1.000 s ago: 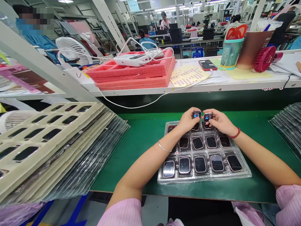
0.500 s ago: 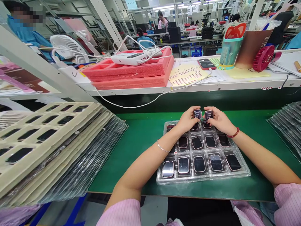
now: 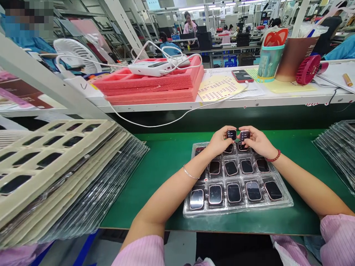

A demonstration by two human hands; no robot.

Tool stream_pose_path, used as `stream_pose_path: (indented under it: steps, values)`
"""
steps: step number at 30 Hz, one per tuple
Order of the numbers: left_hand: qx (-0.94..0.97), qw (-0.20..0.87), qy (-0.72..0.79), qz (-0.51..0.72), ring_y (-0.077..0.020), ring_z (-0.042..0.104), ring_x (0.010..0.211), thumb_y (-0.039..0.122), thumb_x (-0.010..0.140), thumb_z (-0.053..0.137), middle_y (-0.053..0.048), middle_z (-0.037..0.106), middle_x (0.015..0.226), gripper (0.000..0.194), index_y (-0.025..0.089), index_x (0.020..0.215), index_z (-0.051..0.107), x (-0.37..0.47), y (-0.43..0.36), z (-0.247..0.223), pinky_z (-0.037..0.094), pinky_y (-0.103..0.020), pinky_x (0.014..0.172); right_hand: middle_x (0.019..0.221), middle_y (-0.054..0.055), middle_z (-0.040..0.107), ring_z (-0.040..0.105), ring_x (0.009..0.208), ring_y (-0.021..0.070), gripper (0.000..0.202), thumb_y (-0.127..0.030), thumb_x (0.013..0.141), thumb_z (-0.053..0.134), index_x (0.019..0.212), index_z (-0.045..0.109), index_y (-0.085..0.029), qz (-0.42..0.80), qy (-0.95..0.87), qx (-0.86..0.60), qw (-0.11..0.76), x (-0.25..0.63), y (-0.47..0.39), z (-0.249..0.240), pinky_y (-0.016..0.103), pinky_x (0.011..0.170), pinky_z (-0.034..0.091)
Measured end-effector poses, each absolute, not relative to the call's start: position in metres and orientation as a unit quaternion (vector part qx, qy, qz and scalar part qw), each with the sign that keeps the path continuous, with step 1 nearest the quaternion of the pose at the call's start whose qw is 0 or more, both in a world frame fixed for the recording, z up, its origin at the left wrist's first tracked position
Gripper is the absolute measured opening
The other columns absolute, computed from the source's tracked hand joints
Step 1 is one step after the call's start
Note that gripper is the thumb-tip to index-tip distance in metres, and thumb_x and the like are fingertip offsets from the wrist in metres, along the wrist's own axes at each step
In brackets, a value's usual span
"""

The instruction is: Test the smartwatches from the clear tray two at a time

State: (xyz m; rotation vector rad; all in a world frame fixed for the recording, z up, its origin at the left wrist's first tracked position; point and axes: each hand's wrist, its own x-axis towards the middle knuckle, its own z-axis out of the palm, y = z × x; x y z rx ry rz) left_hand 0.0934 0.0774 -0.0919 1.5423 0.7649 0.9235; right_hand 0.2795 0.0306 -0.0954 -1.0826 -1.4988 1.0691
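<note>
My left hand (image 3: 220, 140) grips a smartwatch (image 3: 231, 135) with a lit screen, thumb and fingers at its edges. A second lit smartwatch (image 3: 244, 135) is pinched in my right hand (image 3: 256, 141). Both watches are held side by side, a small gap apart, over the far rows of a clear plastic tray (image 3: 238, 210). Rows of strapless square watches lie face up in its compartments, among them a dark-screened watch (image 3: 234, 193) in the near row. My hands and forearms hide part of the far rows.
Stacked cream and clear trays (image 3: 83, 159) rise at the left, the top one holding watches. More clear trays (image 3: 338, 147) stand at the right edge. Above the green table (image 3: 163, 159), a shelf bears red foam (image 3: 149, 92), a phone (image 3: 242, 76), a cup (image 3: 270, 61) and a small fan (image 3: 307, 70). A white cable (image 3: 172, 125) droops below it.
Both hands keep hold of their watches, almost in place. The screens have changed slightly in look. The whole view has shifted a little, with most things now farther left.
</note>
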Motion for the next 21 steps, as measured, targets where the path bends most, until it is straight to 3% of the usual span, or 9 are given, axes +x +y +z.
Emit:
stream_pose_path:
  steps: [3,9,21]
  values:
    - [0.657,0.555,0.325,0.393,-0.0155,0.065,0.089,0.003,0.066,0.059,-0.005,0.068,0.096,0.047,0.015,0.111,0.061,0.093,0.077,-0.089,0.054,-0.028,0.082,0.101,0.007,0.073,0.069,0.075,0.0167,0.043,-0.02,0.073,0.063,0.116,0.06,-0.02,0.439,-0.611,-0.447,0.485,0.281,0.03,-0.094,0.029,0.061,0.058]
    - [0.657,0.562,0.335,0.374,-0.0128,0.065,0.074,0.01,0.078,0.055,-0.004,0.068,0.084,0.023,0.013,0.099,0.063,0.093,0.074,-0.085,0.056,-0.026,0.07,0.09,0.005,0.074,0.067,0.063,0.0131,0.026,-0.025,0.081,0.061,0.106,0.065,-0.019,0.441,-0.613,-0.447,0.48,0.28,0.029,-0.094,0.028,0.059,0.059]
    - [0.67,0.544,0.336,0.379,-0.0101,0.064,0.067,0.009,0.078,0.053,-0.003,0.068,0.082,0.024,0.013,0.099,0.064,0.094,0.079,-0.096,0.056,-0.025,0.07,0.088,0.005,0.073,0.067,0.062,0.0131,0.025,-0.025,0.08,0.061,0.104,0.064,-0.018,0.439,-0.613,-0.455,0.474,0.278,0.028,-0.093,0.027,0.057,0.057]
